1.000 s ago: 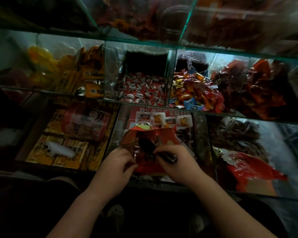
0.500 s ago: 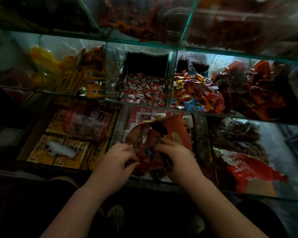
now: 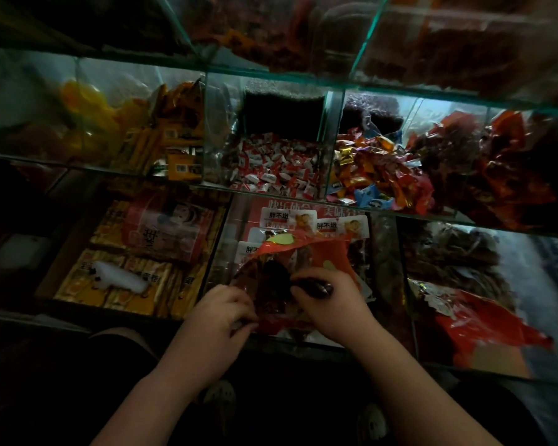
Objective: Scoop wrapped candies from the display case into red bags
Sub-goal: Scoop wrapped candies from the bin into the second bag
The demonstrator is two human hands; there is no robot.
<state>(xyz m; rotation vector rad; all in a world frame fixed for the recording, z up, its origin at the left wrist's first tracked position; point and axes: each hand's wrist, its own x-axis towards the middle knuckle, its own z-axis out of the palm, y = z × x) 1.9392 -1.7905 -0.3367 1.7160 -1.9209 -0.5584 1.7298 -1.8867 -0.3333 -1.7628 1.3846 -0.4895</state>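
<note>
From the head camera: the right hand (image 3: pixel 331 304) is clamped round the dark handle of a scoop (image 3: pixel 314 286), fingers curled over the top and knuckles up. The left hand (image 3: pixel 221 309) pinches the near edge of the bag (image 3: pixel 319 252) between curled fingers and thumb. So both hands are gripping, one on the tool and one on the bag.

The bag is red with a clear panel. It sits in the near middle compartment of the glass case (image 3: pixel 400 91), its mouth turned toward the person and held between the two hands. The scoop's front end points into that mouth - it is too dim to tell what lies inside. Behind the bag lie labelled packets (image 3: pixel 303 220) in red and white.

The candies (image 3: pixel 271 169), small red-and-white wrapped pieces, fill the middle compartment one shelf further back, well apart from the scoop. Just right of them, past a glass divider, is a heap of mixed sweets (image 3: pixel 377 175) in orange, red and blue wrappers.

To the left of the hands are yellow boxes (image 3: pixel 161 294) with a white lump (image 3: pixel 120 278) lying on top. In the compartment to the right a second red bag (image 3: pixel 484 326) lies crumpled, with dark snacks (image 3: pixel 448 252) behind it.
</note>
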